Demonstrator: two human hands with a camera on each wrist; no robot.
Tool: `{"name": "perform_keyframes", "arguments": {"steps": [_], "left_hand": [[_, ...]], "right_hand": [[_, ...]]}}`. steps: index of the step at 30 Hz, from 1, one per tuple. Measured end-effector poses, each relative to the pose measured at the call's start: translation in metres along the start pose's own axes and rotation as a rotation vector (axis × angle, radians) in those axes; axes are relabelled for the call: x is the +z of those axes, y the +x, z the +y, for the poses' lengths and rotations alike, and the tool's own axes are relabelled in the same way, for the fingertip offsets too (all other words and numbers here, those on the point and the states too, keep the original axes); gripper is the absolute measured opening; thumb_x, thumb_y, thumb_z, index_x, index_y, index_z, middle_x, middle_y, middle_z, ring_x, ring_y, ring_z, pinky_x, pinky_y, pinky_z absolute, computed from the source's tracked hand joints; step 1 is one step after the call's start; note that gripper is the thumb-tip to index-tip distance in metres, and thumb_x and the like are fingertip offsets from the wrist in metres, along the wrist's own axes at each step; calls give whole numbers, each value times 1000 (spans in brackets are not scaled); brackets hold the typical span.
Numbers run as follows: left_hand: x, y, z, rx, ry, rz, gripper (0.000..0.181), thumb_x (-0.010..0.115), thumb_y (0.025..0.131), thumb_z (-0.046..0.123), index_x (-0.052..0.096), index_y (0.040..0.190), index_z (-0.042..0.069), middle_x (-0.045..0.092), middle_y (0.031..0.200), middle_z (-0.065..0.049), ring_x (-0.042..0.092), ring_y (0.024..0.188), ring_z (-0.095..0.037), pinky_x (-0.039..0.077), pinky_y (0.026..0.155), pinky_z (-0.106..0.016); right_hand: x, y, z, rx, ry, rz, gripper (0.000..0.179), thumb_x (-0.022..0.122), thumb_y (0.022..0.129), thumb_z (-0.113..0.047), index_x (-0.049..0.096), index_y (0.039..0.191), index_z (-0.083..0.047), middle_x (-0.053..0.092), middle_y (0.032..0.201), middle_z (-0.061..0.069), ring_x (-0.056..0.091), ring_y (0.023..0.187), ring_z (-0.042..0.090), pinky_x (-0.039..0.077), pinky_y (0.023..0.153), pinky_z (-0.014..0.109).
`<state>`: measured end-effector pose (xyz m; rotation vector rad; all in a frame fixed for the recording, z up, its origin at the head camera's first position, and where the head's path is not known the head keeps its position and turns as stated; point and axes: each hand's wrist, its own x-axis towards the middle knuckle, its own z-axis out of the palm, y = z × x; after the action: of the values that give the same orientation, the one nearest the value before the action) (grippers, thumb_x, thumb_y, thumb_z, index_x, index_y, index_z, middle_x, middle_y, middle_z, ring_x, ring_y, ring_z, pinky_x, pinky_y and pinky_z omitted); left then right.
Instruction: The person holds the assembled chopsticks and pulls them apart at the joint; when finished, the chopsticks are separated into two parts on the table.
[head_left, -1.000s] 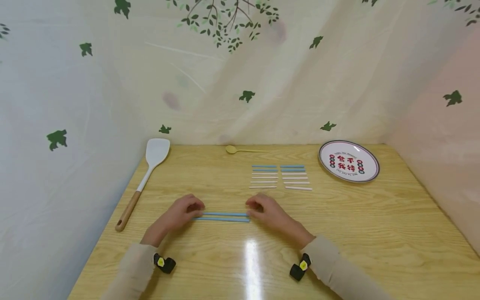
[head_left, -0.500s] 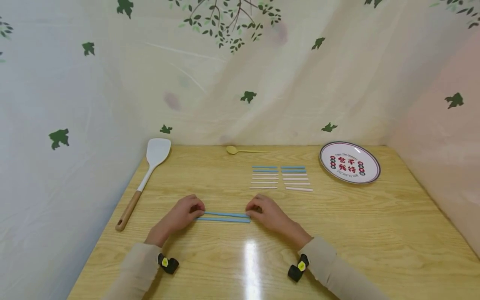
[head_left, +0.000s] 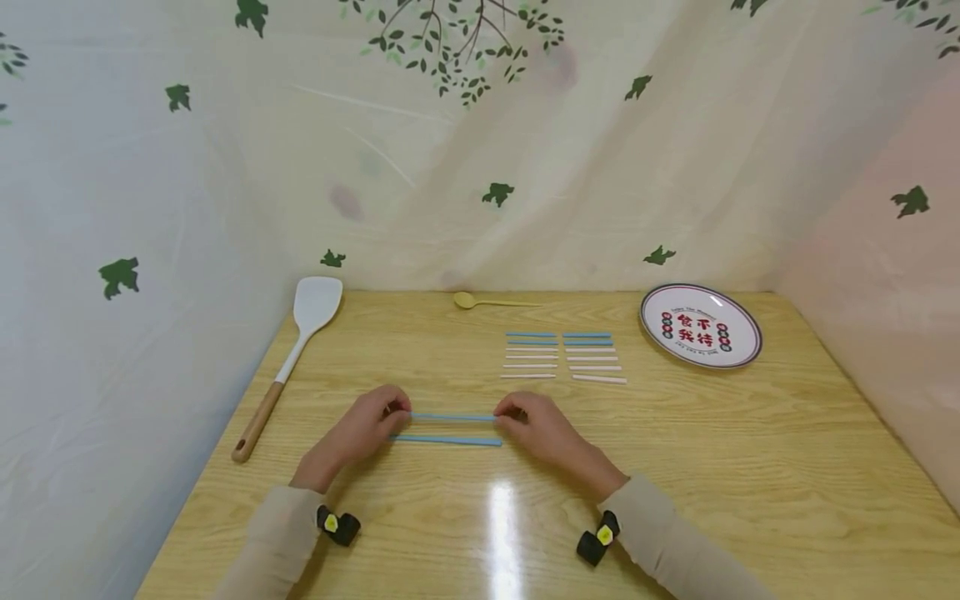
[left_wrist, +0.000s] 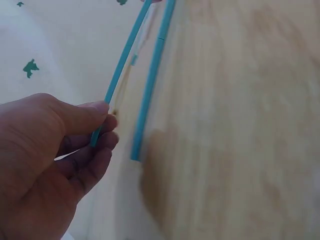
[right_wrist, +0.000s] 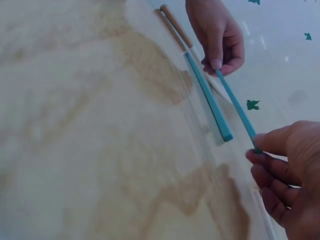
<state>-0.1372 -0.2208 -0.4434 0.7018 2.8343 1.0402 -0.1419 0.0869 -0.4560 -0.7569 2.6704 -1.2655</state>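
Each hand pinches one end of a slim blue chopstick [head_left: 453, 417], stretched level between them. My left hand [head_left: 367, 423] has its thumb and fingertips on the left end, and the tip pokes out below the thumb in the left wrist view. At the other end, my right hand [head_left: 534, 423] grips with thumb and forefinger, its remaining fingers loosely curled. A second blue chopstick [head_left: 450, 440] lies on the table just nearer to me, its left tip beside the left hand. In the left wrist view this lying chopstick [left_wrist: 150, 90] shows a thin joint line.
Beyond the hands, short blue sticks [head_left: 587, 336] and short pale pink sticks [head_left: 592, 359] lie in two columns. A plate [head_left: 701, 354] with red characters is at the back right, a yellow spoon [head_left: 464, 301] at the back. A white spatula [head_left: 315, 307] with a wooden handle lies left.
The two blue chopsticks lay close together; the farther one, held by both hands, has moved away from the nearer one, widening the gap. The nearer chopstick stays in place.
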Motion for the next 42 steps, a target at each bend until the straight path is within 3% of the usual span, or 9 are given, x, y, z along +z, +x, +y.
{"name": "perform_keyframes", "arguments": {"steps": [3, 7, 11, 16, 20, 24, 32, 42], "left_hand": [[-4, 4, 9, 2, 9, -12, 7, 60, 94, 13, 62, 99, 8, 61, 92, 2, 55, 83, -9, 48, 74, -29], [-6, 12, 23, 59, 60, -46, 12, 62, 93, 16, 64, 103, 9, 61, 92, 2, 55, 82, -9, 48, 73, -29], [-4, 22, 37, 113, 116, -74, 12, 62, 94, 22, 66, 102, 14, 59, 89, 5, 54, 79, -8, 47, 70, -28], [-1, 31, 50, 129, 135, -68, 10, 61, 94, 18, 67, 99, 11, 60, 89, 3, 56, 80, -9, 49, 72, -28], [4, 38, 59, 154, 115, -58, 9, 61, 94, 16, 66, 96, 10, 61, 89, 1, 57, 81, -10, 50, 73, -28], [11, 46, 67, 184, 121, -54, 7, 62, 93, 15, 66, 94, 10, 61, 88, 0, 56, 79, -10, 50, 72, -26], [17, 53, 83, 163, 124, -86, 9, 61, 94, 15, 67, 98, 9, 60, 88, 1, 52, 76, -9, 47, 69, -24], [18, 60, 90, 210, 155, -83, 7, 61, 94, 15, 66, 93, 10, 59, 89, 1, 53, 77, -9, 48, 71, -25]], "right_hand": [[-4, 1, -2, -28, 6, 42, 7, 63, 93, -17, 68, 96, -12, 65, 90, -6, 58, 82, 8, 49, 74, 26], [-10, 4, -5, -83, -34, 89, 7, 65, 92, -14, 67, 97, -11, 64, 90, -4, 57, 81, 9, 49, 73, 25], [-16, 6, -8, -104, -53, 118, 11, 66, 90, -13, 67, 100, -8, 66, 92, -2, 58, 80, 10, 49, 72, 25], [-25, 9, -12, -141, -54, 143, 13, 68, 89, -10, 68, 101, -5, 66, 93, 0, 58, 80, 12, 49, 71, 25], [-29, 11, -17, -162, -47, 118, 17, 68, 89, -14, 68, 104, -7, 66, 96, 4, 59, 83, 13, 50, 72, 28], [-29, 14, -23, -184, -107, 57, 21, 67, 91, -22, 68, 108, -10, 66, 98, 4, 59, 85, 13, 51, 73, 30], [-28, 14, -30, -207, -243, 23, 9, 63, 93, -20, 69, 98, -16, 60, 88, -6, 52, 72, 5, 46, 64, 19], [-33, 12, -30, -248, -207, 28, 7, 63, 93, -18, 68, 94, -13, 59, 86, -4, 51, 70, 4, 46, 62, 19]]}}
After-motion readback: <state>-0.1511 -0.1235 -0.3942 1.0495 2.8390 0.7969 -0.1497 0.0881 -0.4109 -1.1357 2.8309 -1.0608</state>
